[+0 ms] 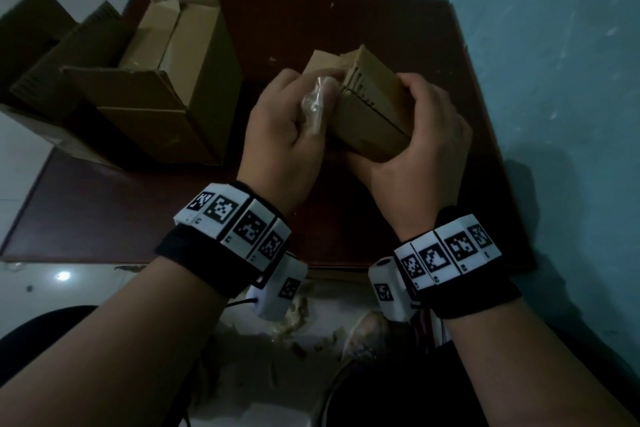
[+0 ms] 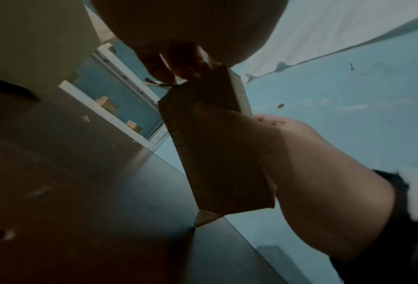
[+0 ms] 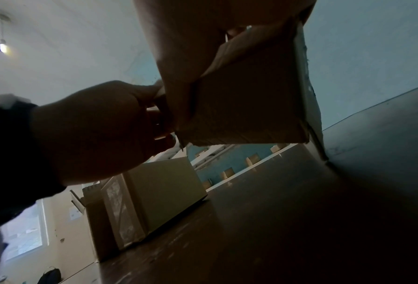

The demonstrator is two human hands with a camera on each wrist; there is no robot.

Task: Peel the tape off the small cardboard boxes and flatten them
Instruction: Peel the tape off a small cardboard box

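A small brown cardboard box (image 1: 370, 111) is held above the dark red table (image 1: 398, 28). My right hand (image 1: 422, 142) grips it from the right, fingers curled over its top and thumb under its near end. My left hand (image 1: 294, 121) is at the box's left end, with a crumpled wad of clear tape (image 1: 313, 104) between fingers and thumb. The left wrist view has the box (image 2: 215, 146) standing on one corner on the table, my right hand (image 2: 300, 163) round it. Seen from the right wrist, the box (image 3: 249, 100) has its flaps shut and my left hand (image 3: 101, 130) pinches at its edge.
A large open carton (image 1: 166, 80) holding more small boxes stands on the table's left, with further cardboard (image 1: 52, 45) beside it. A blue-green wall (image 1: 554, 80) runs along the table's right edge. Tape scraps (image 1: 294, 319) lie on the floor below the near edge.
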